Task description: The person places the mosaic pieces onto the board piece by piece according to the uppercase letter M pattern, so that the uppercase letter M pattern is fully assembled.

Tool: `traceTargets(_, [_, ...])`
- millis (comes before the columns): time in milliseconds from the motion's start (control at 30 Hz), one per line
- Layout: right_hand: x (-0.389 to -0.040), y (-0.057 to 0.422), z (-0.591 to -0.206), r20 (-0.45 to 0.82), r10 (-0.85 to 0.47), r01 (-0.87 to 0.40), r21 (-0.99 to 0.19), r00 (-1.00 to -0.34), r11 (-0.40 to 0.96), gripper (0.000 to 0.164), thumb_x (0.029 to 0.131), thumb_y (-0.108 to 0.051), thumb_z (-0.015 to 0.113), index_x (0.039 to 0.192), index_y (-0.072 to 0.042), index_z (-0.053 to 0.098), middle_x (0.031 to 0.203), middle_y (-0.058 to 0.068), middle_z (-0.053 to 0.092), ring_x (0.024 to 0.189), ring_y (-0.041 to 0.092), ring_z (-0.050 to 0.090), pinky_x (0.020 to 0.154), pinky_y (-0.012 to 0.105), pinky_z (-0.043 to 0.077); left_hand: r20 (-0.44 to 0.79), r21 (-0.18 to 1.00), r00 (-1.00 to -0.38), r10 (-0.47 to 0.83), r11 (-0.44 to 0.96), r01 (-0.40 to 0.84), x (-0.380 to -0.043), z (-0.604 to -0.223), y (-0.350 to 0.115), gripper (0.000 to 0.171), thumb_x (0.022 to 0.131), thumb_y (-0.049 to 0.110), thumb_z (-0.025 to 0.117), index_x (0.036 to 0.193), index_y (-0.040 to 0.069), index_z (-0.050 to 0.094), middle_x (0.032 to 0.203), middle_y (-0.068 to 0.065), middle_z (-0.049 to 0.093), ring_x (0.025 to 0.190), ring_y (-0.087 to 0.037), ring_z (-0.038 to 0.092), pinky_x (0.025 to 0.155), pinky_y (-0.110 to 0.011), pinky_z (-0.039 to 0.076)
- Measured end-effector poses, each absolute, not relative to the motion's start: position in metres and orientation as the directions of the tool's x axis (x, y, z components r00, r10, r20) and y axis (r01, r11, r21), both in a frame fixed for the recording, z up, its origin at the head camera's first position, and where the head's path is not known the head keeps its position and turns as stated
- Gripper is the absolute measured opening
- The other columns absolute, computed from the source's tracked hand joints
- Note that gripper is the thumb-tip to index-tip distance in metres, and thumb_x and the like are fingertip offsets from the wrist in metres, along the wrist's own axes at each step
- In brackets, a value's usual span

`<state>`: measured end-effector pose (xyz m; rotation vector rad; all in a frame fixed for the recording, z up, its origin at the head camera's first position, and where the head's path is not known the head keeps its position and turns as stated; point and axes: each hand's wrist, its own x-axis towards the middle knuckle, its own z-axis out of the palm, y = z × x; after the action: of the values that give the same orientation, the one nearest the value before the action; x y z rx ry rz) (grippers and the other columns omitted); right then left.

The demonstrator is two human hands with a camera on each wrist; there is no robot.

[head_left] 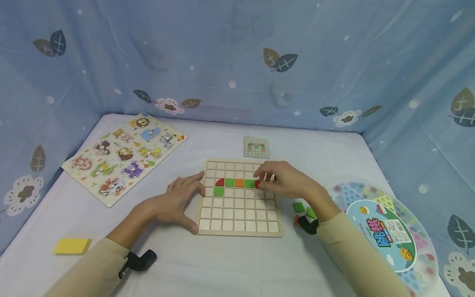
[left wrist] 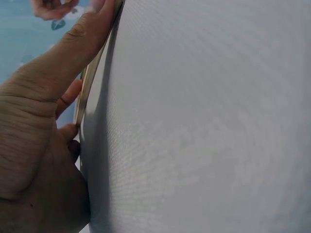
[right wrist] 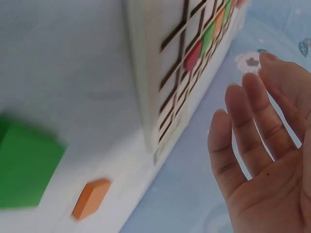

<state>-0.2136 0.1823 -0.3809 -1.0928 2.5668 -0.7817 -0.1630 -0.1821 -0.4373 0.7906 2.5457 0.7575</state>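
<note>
The spread left hand (head_left: 172, 202) should brace the wooden grid board (head_left: 239, 213) along its left edge; the loosely bent, apparently empty right hand (head_left: 287, 178) best nudges the coloured row's right-end red tile (right wrist: 193, 56) flush

Soft shadows — blurry right-wrist foreground

Large characters: "跳棋" (head_left: 379, 233), pink and blue, on blue round printed label (head_left: 381, 236)
Label sits on: clear round plastic case with multicoloured dots (head_left: 354, 193), by right edge of white cloth-covered worktop (head_left: 222, 272)
Barcode: white rectangular paper sticker (head_left: 398, 231) on same label, digits too small
Small print beside characters: illegible
</note>
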Motion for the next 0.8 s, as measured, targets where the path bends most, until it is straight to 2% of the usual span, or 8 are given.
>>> traceTargets(200, [-0.211,0.201,-0.382,-0.019,-0.679,-0.56,-0.547,-0.734,0.622,0.027,0.097,-0.015,0.071,0.123,-0.01,0.068,0.105,-0.006,0.068,0.095,0.012,0.063,0.078,0.031,0.058,-0.191,0.583,-0.779,0.598,0.707,0.4,-0.164,-0.438,-0.181,0.09,0.054,0.066,0.092,0.121,0.028,0.045,0.173,-0.012,0.006,0.158,-0.038,0.005,0.123,-0.066,0.0])
traceTargets(400, [-0.209,0.218,-0.383,-0.013,-0.63,-0.523,-0.544,-0.776,0.656,0.027,0.095,-0.012,0.072,0.122,-0.01,0.069,0.105,-0.005,0.069,0.097,0.015,0.063,0.081,0.04,0.058,-0.184,0.583,-0.78,0.598,0.705,0.403,-0.165,-0.44,-0.18,0.091,0.053,0.067,0.092,0.122,0.029,0.045,0.173,-0.01,0.007,0.158,-0.037,0.004,0.124,-0.066,0.0])
traceTargets(667, [-0.207,0.236,-0.383,-0.011,-0.613,-0.509,-0.546,-0.79,0.666,0.028,0.094,-0.009,0.073,0.122,-0.009,0.069,0.11,-0.001,0.07,0.1,0.016,0.064,0.081,0.036,0.058,-0.161,0.591,-0.775,0.611,0.689,0.42,-0.164,-0.441,-0.182,0.092,0.054,0.068,0.091,0.122,0.027,0.045,0.173,-0.013,0.007,0.157,-0.04,0.007,0.123,-0.068,-0.001])
traceTargets(800, [-0.206,0.244,-0.383,-0.015,-0.607,-0.504,-0.54,-0.795,0.674,0.028,0.094,-0.01,0.074,0.121,-0.009,0.068,0.115,0.004,0.07,0.103,0.022,0.065,0.084,0.042,0.058,-0.154,0.595,-0.779,0.608,0.686,0.419,-0.162,-0.441,-0.183,0.092,0.054,0.068,0.09,0.122,0.027,0.045,0.173,-0.013,0.008,0.158,-0.04,0.007,0.123,-0.068,-0.001])
